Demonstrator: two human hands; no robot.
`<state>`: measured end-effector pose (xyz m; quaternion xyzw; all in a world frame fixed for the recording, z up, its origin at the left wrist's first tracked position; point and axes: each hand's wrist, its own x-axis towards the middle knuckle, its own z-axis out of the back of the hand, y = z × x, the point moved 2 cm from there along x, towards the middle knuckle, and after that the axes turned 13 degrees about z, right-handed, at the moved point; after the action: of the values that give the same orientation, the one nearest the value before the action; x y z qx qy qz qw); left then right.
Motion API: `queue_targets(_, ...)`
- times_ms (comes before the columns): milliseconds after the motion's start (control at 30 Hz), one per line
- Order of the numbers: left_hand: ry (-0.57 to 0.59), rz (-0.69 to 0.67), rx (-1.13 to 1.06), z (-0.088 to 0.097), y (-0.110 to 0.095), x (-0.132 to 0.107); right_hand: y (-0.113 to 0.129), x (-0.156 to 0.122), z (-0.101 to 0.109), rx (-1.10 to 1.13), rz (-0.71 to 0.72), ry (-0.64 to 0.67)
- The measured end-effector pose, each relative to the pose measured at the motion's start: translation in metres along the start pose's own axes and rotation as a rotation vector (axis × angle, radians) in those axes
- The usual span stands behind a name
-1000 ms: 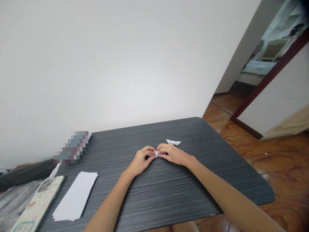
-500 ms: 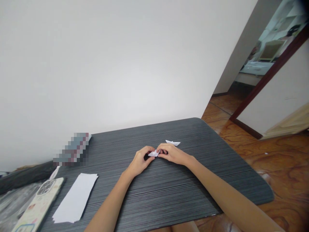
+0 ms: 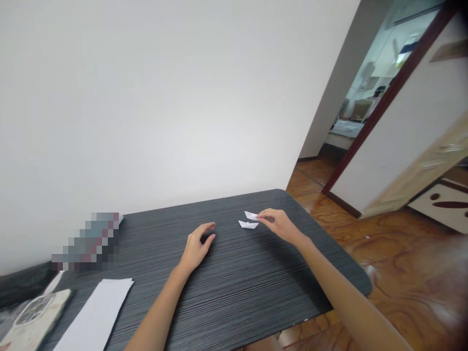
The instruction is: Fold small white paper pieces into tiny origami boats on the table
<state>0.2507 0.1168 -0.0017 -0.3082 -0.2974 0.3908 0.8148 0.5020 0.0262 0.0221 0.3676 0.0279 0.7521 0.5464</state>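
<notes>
My right hand (image 3: 278, 225) pinches the right tip of a small white folded paper boat (image 3: 250, 215) between thumb and fingertips. Just in front of it, a second paper boat (image 3: 248, 225) rests on the dark table, very close to the first. To the left, my left hand (image 3: 197, 244) is empty, thumb and fingers apart in a loose curve over the tabletop.
A stack of white paper (image 3: 97, 312) lies at the table's left, beside a phone in a patterned case (image 3: 38, 319). Behind them sits a pixelated object (image 3: 89, 241). The striped dark table (image 3: 219, 292) meets a white wall (image 3: 164, 97).
Both hands were together on one paper boat. They have parted; my right hand has carried that boat right, beside the other one, and my left has let go. The view has shifted right.
</notes>
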Motion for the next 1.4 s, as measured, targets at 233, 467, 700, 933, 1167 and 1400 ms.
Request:
queue_targets(233, -0.020, -0.041, 0.044, -0.002, 0.004, 0.001, -0.030, -0.030, 0.000, -0.216, -0.066, 0.056)
queue_targets(467, -0.029, -0.082, 0.079, -0.001, 0.002, -0.003, -0.021, -0.027, -0.010, -0.187, -0.042, 0.127)
queue_targets(700, -0.124, -0.126, 0.135, 0.025, -0.022, -0.006, -0.019, -0.027, 0.000, -0.131, -0.058, 0.131)
queue_targets(933, -0.378, 0.010, 0.288, 0.093, -0.036, -0.093, -0.025, -0.031, 0.007, -0.176, 0.014, 0.089)
queue_targets(1167, -0.620, 0.460, 0.556, 0.139, 0.053, -0.208, 0.006, -0.016, 0.011, -0.296, 0.153, -0.194)
queue_targets(1400, -0.386, 0.550, 0.754, 0.130, 0.066, -0.213, 0.062, -0.005, -0.007, -0.189, 0.261, -0.124)
